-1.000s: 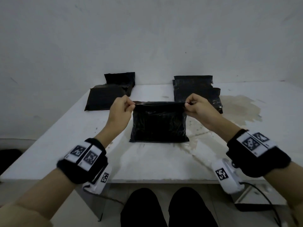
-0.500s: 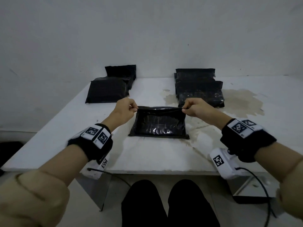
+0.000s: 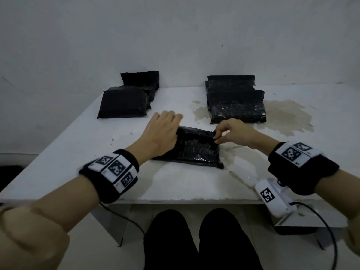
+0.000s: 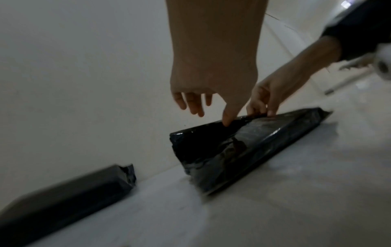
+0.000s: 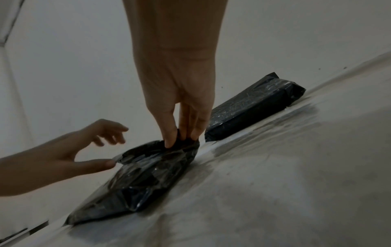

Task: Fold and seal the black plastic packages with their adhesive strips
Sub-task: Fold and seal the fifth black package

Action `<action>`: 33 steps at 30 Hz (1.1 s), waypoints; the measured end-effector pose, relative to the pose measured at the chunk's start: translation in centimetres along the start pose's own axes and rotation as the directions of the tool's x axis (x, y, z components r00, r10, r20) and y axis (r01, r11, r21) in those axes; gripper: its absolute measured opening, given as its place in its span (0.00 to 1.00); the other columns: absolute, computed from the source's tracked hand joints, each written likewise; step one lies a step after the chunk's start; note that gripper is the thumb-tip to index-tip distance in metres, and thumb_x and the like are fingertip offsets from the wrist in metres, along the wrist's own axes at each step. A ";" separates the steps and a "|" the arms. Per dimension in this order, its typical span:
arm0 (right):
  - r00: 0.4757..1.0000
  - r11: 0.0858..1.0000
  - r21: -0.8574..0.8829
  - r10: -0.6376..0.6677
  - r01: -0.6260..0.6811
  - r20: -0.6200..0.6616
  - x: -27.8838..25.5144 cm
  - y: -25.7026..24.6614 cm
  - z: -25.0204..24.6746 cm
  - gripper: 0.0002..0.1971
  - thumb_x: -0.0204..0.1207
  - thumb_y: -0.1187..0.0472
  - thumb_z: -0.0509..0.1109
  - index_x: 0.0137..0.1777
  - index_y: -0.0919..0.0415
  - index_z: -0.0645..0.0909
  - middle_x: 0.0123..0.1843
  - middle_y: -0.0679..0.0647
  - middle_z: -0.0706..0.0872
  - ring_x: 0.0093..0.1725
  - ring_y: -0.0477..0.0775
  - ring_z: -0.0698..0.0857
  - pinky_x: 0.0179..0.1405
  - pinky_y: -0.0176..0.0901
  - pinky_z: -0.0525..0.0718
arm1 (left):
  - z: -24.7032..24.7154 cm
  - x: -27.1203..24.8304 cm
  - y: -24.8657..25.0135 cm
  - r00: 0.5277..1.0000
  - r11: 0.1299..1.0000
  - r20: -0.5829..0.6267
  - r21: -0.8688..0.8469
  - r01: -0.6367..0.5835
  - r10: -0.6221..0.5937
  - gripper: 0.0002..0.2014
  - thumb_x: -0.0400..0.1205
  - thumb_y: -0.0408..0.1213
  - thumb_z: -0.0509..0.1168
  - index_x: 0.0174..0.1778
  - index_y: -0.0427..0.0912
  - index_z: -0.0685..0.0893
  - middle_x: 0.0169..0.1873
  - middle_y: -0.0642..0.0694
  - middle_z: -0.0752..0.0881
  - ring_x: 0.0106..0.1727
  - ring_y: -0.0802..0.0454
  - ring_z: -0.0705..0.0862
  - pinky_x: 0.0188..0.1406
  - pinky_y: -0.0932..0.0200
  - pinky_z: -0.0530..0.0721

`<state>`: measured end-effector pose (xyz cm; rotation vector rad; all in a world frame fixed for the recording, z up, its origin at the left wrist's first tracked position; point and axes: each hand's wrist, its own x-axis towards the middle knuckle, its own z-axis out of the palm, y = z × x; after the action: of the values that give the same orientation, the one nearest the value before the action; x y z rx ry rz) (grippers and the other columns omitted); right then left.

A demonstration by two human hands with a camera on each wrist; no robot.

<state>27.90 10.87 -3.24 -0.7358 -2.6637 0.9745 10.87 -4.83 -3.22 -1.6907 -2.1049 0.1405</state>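
**Flap coming down on the near package**

While the right hand point(image 3: 232, 131) is still pinching the far right corner of the glossy black plastic package point(image 3: 196, 152) between thumb and fingertips, the left hand point(image 3: 162, 131) is no longer pinching its corner as it was half a second ago: its fingers are now lying spread and straight, with only the thumb point(image 5: 99, 164) touching the left end of the folded flap point(image 4: 239, 123). That flap, held up off the bag a second ago, is now lying lower, folded toward the person over the package body.

The package is sitting flat on the white stained tabletop point(image 3: 185, 182), near the front middle. Bare table is lying between it and the front edge, and more to its left and right. Behind it to the left a pile of matte black sealed packages point(image 3: 124, 103) is resting near the wall; behind it to the right a stack of shiny black packages point(image 3: 235, 106) is sitting just beyond the right hand, beside a brownish stain point(image 3: 286, 117).
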 end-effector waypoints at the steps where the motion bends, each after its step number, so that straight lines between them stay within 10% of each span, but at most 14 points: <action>1: 1.000 1.000 0.000 0.000 0.000 0.003 -0.1 -0.1 0.0 0.06 0.68 0.72 0.76 0.35 0.63 0.83 0.43 0.53 0.82 0.47 0.49 0.78 0.46 0.32 0.74 | 0.0 0.3 0.3 0.998 0.997 -0.011 -0.046 -0.056 0.055 0.29 0.81 0.42 0.61 0.77 0.40 0.60 0.70 0.40 0.70 0.67 0.43 0.71 0.64 0.52 0.67; 6: 1.000 1.000 -0.006 -0.010 0.010 0.015 -0.3 -0.1 -0.2 0.10 0.68 0.72 0.75 0.32 0.59 0.81 0.43 0.53 0.82 0.45 0.49 0.79 0.52 0.41 0.76 | 0.1 1.4 1.2 0.980 0.960 0.052 -0.216 -0.178 0.194 0.18 0.83 0.33 0.58 0.70 0.41 0.74 0.65 0.45 0.76 0.61 0.45 0.78 0.54 0.53 0.76; 14: 0.982 0.934 -0.305 -0.175 0.187 0.065 -0.9 -0.3 0.3 0.03 0.69 0.66 0.77 0.42 0.65 0.88 0.48 0.51 0.74 0.48 0.48 0.74 0.39 0.16 0.68 | 0.2 0.6 1.5 0.952 0.968 0.223 -0.183 -0.169 0.208 0.17 0.83 0.29 0.54 0.65 0.43 0.80 0.60 0.46 0.77 0.57 0.47 0.79 0.44 0.59 0.73; 18: 0.956 0.807 -0.514 -0.261 0.292 0.134 -2.6 -1.0 1.3 0.09 0.78 0.63 0.67 0.52 0.67 0.86 0.64 0.54 0.76 0.63 0.52 0.73 0.56 0.34 0.73 | 0.2 -0.6 1.9 0.942 0.958 0.276 -0.260 -0.120 0.193 0.17 0.84 0.30 0.52 0.67 0.39 0.78 0.63 0.43 0.73 0.56 0.47 0.77 0.49 0.56 0.76; 23: 0.957 0.852 -0.490 -0.045 0.186 0.285 -5.8 -2.0 2.1 0.26 0.81 0.43 0.57 0.58 0.65 0.81 0.74 0.57 0.73 0.67 0.56 0.77 0.66 0.49 0.74 | -0.7 -4.5 3.2 0.919 0.933 0.345 -0.356 -0.060 0.191 0.20 0.88 0.41 0.47 0.70 0.35 0.73 0.61 0.42 0.69 0.58 0.49 0.73 0.62 0.52 0.74; 29: 0.980 0.893 -0.426 -0.068 0.143 0.186 -9.2 -2.3 3.2 0.24 0.78 0.43 0.61 0.42 0.68 0.81 0.69 0.56 0.80 0.58 0.57 0.82 0.56 0.51 0.80 | -2.2 -10.3 5.9 0.980 0.763 0.168 -0.645 0.026 0.109 0.18 0.87 0.36 0.53 0.73 0.37 0.72 0.59 0.47 0.70 0.53 0.54 0.73 0.54 0.68 0.70; 33: 0.996 0.933 -0.348 -0.085 0.086 0.019 -10.4 -1.6 4.7 0.25 0.73 0.40 0.66 0.31 0.64 0.73 0.46 0.61 0.86 0.53 0.61 0.85 0.46 0.55 0.82 | -1.6 -12.1 5.3 0.986 0.614 -0.091 -0.789 0.012 -0.137 0.19 0.77 0.30 0.67 0.65 0.40 0.82 0.49 0.57 0.76 0.50 0.63 0.76 0.55 0.72 0.75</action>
<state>34.51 1.86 -6.03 -0.6737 -2.8796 0.4831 18.20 -15.27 -6.84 -1.9485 -2.2619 -1.0780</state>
